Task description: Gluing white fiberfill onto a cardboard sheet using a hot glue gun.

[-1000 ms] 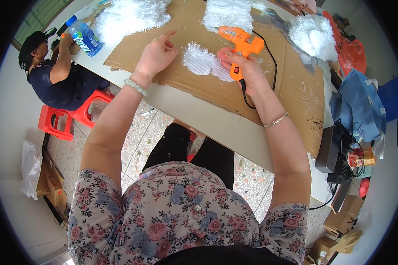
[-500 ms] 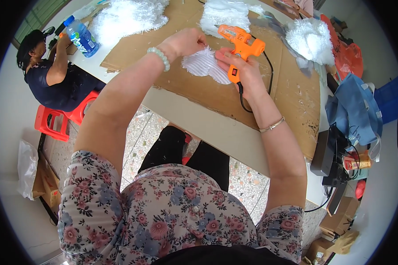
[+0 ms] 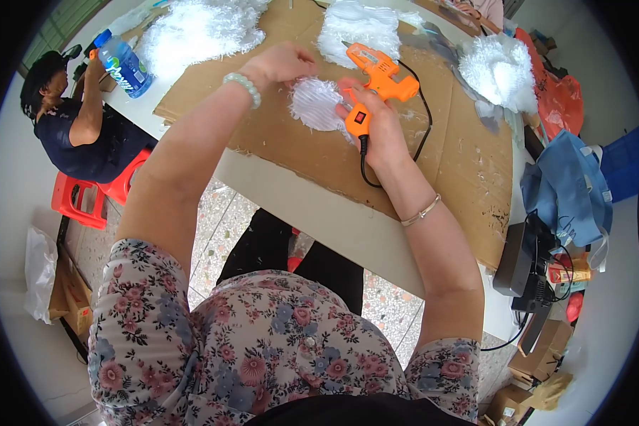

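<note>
My right hand is wrapped round an orange hot glue gun, its nozzle tilted up and to the left, a black cord leaving the handle's end. Beside those fingers lies a small white ribbed piece of fringed fabric, flat on brown cardboard. The fabric's right edge reaches under my right fingers. Above its upper left edge, my left hand has its fingers bent and drawn together. Whatever sits between those fingertips is too small to tell.
Fluffy white fabric heaps, a white stack and another fluffy pile lie beyond my hands. A blue bottle stands at the table's left, near a seated person. Blue bags and a black box are at right.
My left hand has shifted slightly left and up from the fabric's top edge. My right hand has moved a little left and down with the glue gun, covering more of the fabric's right side.
</note>
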